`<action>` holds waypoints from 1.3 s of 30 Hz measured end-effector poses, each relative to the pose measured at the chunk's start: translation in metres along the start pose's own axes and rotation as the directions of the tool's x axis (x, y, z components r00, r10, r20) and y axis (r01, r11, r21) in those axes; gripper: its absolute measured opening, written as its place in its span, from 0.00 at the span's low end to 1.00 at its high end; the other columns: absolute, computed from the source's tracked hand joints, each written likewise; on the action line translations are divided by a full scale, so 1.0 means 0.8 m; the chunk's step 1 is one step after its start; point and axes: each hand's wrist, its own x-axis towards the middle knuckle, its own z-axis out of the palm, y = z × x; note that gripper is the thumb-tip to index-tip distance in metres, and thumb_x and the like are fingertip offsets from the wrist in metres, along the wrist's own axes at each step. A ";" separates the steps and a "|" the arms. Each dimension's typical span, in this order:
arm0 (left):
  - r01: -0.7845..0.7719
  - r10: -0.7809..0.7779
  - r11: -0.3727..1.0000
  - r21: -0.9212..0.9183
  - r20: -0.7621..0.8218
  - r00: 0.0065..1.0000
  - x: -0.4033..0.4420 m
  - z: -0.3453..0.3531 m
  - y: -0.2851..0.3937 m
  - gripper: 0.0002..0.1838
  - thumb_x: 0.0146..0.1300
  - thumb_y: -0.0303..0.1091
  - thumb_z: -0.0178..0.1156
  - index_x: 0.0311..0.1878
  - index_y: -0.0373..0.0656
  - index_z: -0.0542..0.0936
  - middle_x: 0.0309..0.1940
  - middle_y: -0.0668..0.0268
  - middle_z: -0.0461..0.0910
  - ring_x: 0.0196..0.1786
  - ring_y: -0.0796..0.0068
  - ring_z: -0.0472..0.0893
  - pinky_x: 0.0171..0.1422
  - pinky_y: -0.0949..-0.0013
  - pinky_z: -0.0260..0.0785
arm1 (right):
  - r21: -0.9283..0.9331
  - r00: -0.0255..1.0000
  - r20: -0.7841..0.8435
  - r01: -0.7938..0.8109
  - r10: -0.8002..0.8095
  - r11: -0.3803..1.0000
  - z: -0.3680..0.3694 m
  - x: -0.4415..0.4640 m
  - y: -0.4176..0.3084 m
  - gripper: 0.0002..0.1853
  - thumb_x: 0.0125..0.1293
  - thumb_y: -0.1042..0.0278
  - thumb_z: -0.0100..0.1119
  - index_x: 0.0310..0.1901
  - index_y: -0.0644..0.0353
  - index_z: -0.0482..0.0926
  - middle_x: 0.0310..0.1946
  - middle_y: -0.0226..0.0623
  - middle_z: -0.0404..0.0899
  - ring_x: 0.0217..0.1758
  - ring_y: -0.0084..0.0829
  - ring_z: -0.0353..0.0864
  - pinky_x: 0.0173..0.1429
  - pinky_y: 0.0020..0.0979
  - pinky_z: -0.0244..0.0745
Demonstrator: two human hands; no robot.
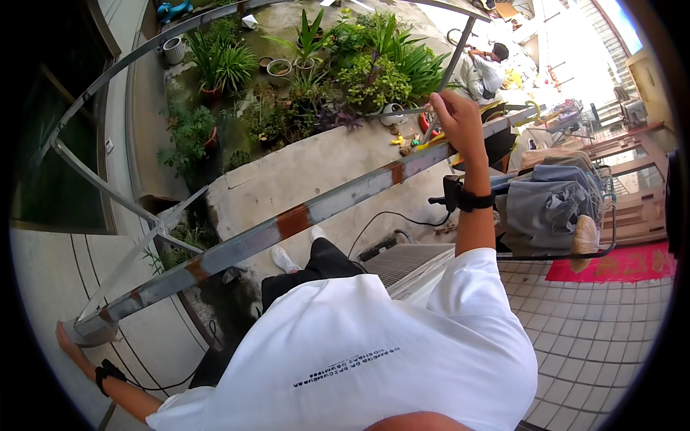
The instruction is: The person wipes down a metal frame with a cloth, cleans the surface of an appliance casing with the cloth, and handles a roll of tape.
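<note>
A long grey metal frame (338,195) with rust-brown patches runs diagonally across my body. Thinner metal struts branch from it and arch over the plants. My left hand (70,346) holds the beam's lower left end, its fingers partly hidden behind the metal. At the upper right, my right hand (460,118) is closed on the frame where a thin strut meets the beam. Both wrists wear black straps, and a small black device (453,192) sits at the right one. Below the beam are my white shoes (284,259) on the concrete.
Several potted plants (374,79) stand beyond the beam, around a concrete ledge (287,172). To my right is a rack of hanging clothes (550,197) above a red banner (611,263). Another person (487,72) crouches at the upper right. A black cable (388,213) crosses the ground.
</note>
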 end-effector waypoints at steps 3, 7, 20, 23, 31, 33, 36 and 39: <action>0.024 -0.024 0.999 -0.021 0.027 0.999 0.003 0.000 0.009 0.25 0.78 0.43 0.46 0.63 0.29 0.76 0.63 0.52 0.77 0.66 0.59 0.75 0.74 0.62 0.59 | -0.081 0.983 0.179 -0.023 0.037 0.996 -0.002 0.007 0.008 0.16 0.69 0.56 0.60 0.34 0.64 0.82 0.19 0.43 0.77 0.21 0.36 0.77 0.31 0.36 0.69; 0.060 -0.056 0.995 -0.075 0.051 0.997 0.004 0.004 0.020 0.26 0.78 0.43 0.46 0.63 0.29 0.75 0.63 0.52 0.77 0.66 0.60 0.75 0.74 0.62 0.59 | -0.035 0.981 0.194 0.014 -0.006 0.999 -0.001 0.008 0.006 0.16 0.70 0.56 0.59 0.35 0.64 0.82 0.20 0.42 0.78 0.23 0.36 0.78 0.31 0.35 0.70; 0.072 -0.745 0.518 -0.852 -0.408 0.528 -0.011 -0.001 0.100 0.23 0.70 0.48 0.61 0.55 0.37 0.83 0.54 0.55 0.81 0.54 0.57 0.82 0.57 0.58 0.73 | 0.037 0.993 0.113 -0.023 0.018 0.999 0.003 0.005 0.016 0.15 0.71 0.58 0.58 0.36 0.64 0.81 0.17 0.40 0.74 0.19 0.32 0.73 0.29 0.34 0.66; -0.053 -0.752 0.579 -0.814 -0.557 0.353 -0.017 -0.029 0.105 0.21 0.71 0.48 0.58 0.53 0.38 0.81 0.50 0.57 0.80 0.51 0.60 0.80 0.57 0.61 0.72 | 0.039 0.996 0.091 -0.002 -0.001 0.999 0.004 0.006 0.017 0.15 0.71 0.58 0.59 0.36 0.64 0.81 0.15 0.38 0.73 0.17 0.28 0.72 0.28 0.32 0.65; -0.192 0.014 0.965 -0.179 -0.695 0.719 -0.075 -0.060 0.283 0.18 0.76 0.48 0.52 0.47 0.40 0.77 0.42 0.62 0.76 0.45 0.69 0.75 0.56 0.68 0.67 | 0.027 0.997 0.071 -0.027 0.025 0.999 0.001 0.004 0.010 0.15 0.72 0.59 0.59 0.35 0.65 0.81 0.16 0.35 0.75 0.18 0.23 0.71 0.27 0.30 0.64; -0.250 0.155 0.957 -0.148 -0.465 0.871 -0.102 -0.027 0.366 0.18 0.77 0.47 0.51 0.46 0.40 0.76 0.40 0.64 0.75 0.44 0.71 0.74 0.56 0.70 0.66 | 0.029 0.999 0.037 0.000 -0.001 1.000 0.005 0.002 0.017 0.15 0.72 0.59 0.59 0.35 0.66 0.81 0.16 0.34 0.75 0.19 0.23 0.71 0.27 0.30 0.64; -0.213 0.208 0.972 -0.103 -0.061 0.976 -0.160 0.036 0.480 0.18 0.79 0.47 0.48 0.43 0.41 0.75 0.37 0.66 0.74 0.42 0.74 0.72 0.56 0.73 0.64 | 0.061 1.000 0.001 -0.007 0.007 0.998 0.009 0.002 0.026 0.15 0.72 0.59 0.59 0.36 0.66 0.81 0.16 0.35 0.75 0.19 0.23 0.71 0.28 0.30 0.65; -0.060 0.046 0.997 0.058 0.219 0.975 -0.204 0.065 0.522 0.17 0.79 0.46 0.49 0.42 0.39 0.71 0.34 0.66 0.71 0.40 0.75 0.67 0.54 0.75 0.62 | 0.049 1.000 0.005 -0.023 0.022 0.999 0.001 0.000 0.027 0.15 0.71 0.59 0.59 0.36 0.66 0.81 0.16 0.35 0.76 0.19 0.23 0.71 0.28 0.30 0.66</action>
